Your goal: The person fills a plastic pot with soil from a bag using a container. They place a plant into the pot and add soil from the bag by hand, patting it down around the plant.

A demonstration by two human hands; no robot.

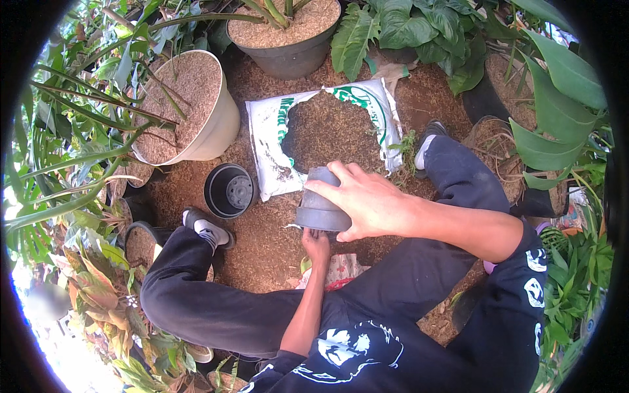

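A dark plastic plant pot [322,209] is tipped over in front of me, its wide rim towards my body. My right hand [361,199] grips it from above, fingers spread around its side and base end. Under the rim is my left hand [316,241]; its fingertips are hidden by the pot, so their hold is unclear. Just beyond lies a white plastic sack [270,147] with green print, cut open on top, with dark growing medium [334,132] inside. Left of the sack, an empty black pot [230,190] stands on the ground.
A large cream pot [216,127] and a large grey pot [290,61], both planted, stand at the back. Loose green sprigs [405,150] lie by the sack's right edge. A patterned cloth [339,270] is between my legs. Leafy plants [555,98] crowd both sides.
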